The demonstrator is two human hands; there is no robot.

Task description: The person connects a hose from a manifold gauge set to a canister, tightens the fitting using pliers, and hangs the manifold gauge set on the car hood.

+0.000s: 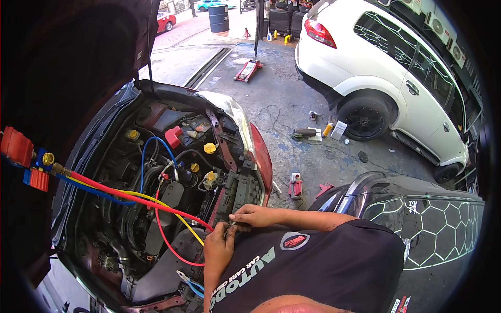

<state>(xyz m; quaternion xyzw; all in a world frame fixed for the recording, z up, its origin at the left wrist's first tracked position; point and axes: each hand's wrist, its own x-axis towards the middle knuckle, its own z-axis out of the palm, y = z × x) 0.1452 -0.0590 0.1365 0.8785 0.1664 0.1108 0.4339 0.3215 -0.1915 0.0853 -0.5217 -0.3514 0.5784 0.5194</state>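
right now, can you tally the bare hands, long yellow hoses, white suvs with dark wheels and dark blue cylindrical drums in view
Bare hands, left and right: 2
Long yellow hose: 1
White SUV with dark wheels: 1
Dark blue cylindrical drum: 1
Total: 5

A white SUV at right, a red floor jack, a blue drum farther back

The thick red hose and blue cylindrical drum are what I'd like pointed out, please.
Thick red hose [141, 199]: head view, middle of its length.
Blue cylindrical drum [219, 20]: head view, its side.
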